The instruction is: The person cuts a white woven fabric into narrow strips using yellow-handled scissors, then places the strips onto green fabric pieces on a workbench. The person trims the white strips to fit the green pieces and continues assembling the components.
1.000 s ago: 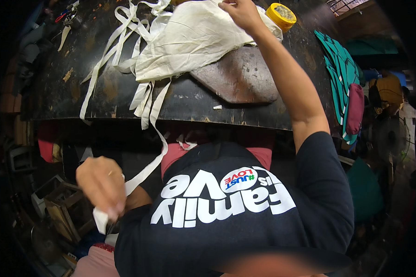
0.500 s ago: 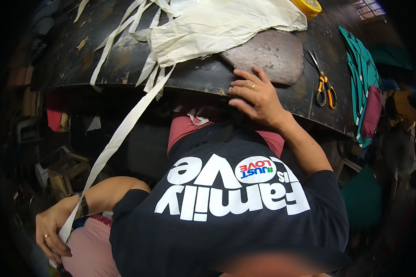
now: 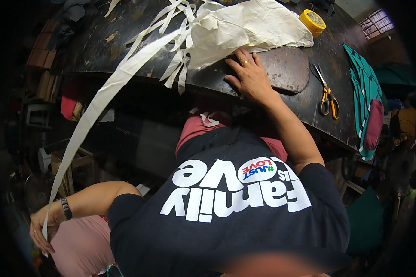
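A long cream cloth strip [image 3: 101, 99] runs taut from the heap on the table down to the lower left. Its end is in my left hand [image 3: 42, 228], which is closed on it low beside a pink cloth bundle [image 3: 81, 244]. My right hand [image 3: 251, 77] lies with fingers spread at the near edge of the bunched cream cloth [image 3: 249, 27], its fingertips touching that cloth. Under the right side of the cloth, next to my right hand, is a flat dark board [image 3: 289, 69]. Several narrower strips [image 3: 175, 69] trail from the cloth's left side.
Orange-and-black-handled scissors [image 3: 327, 97] lie on the dark table [image 3: 92, 51], right of the board. A round yellow container [image 3: 312, 23] stands behind them. Folded green fabric [image 3: 363, 83] and a maroon roll [image 3: 373, 124] hang over the right edge.
My left hand has moved slightly further out left, and the strip now stretches along a higher, longer line. My right hand has shifted from the board onto the cloth's edge.
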A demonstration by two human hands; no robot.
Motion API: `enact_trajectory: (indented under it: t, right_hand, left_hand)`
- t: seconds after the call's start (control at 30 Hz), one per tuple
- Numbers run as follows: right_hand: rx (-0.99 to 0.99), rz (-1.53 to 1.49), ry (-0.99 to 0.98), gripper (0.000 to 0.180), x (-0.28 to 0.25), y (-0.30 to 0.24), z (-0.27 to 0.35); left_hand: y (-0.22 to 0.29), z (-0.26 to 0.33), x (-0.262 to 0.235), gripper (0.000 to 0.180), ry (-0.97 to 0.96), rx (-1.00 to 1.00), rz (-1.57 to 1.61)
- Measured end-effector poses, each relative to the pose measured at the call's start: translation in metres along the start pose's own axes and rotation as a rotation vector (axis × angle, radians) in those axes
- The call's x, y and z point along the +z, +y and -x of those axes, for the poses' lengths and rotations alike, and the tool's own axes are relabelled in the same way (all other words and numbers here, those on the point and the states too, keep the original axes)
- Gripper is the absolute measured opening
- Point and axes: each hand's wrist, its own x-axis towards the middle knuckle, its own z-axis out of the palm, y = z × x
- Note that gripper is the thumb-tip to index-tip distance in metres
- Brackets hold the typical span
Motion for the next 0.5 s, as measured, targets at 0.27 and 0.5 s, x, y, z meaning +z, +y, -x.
enact_trajectory:
  t: [0.27,0.5]
  right_hand:
    - [0.048,-0.180,0.060,0.035,-0.010,0.001,-0.006]
    - [0.482,-0.495,0.124,0.033,-0.036,0.014,-0.036]
  left_hand:
    - [0.032,0.001,-0.002,0.002,0.082,0.054,-0.007]
    - [0.070,-0.003,-0.026,0.008,0.320,-0.017,-0.154]
